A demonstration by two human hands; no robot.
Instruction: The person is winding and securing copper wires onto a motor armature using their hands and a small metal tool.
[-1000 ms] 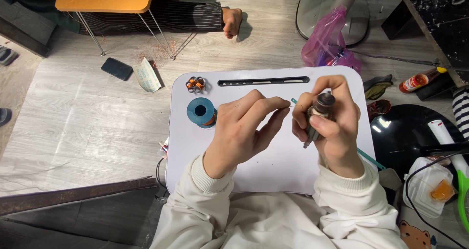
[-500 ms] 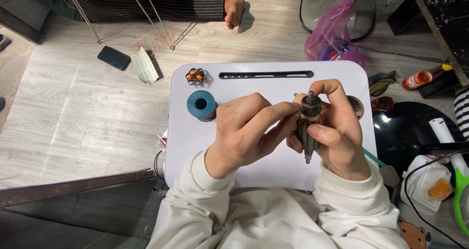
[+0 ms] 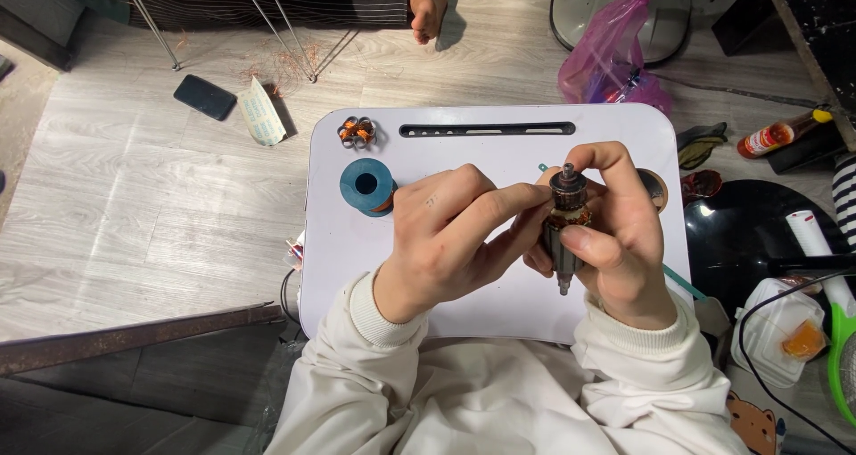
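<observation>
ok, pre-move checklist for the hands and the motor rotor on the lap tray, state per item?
1. Right hand grips the motor rotor around its body: ok.
2. Left hand fingertips meet the rotor's copper winding: ok.
3. Rotor upright, both shaft ends free: ok.
4. Blue spool standing on the white lap tray, apart from both hands: ok.
5. Wire running from spool to rotor: cannot tell.
6. Small copper coils near the tray's far left corner, out of the hands' way: ok.
</observation>
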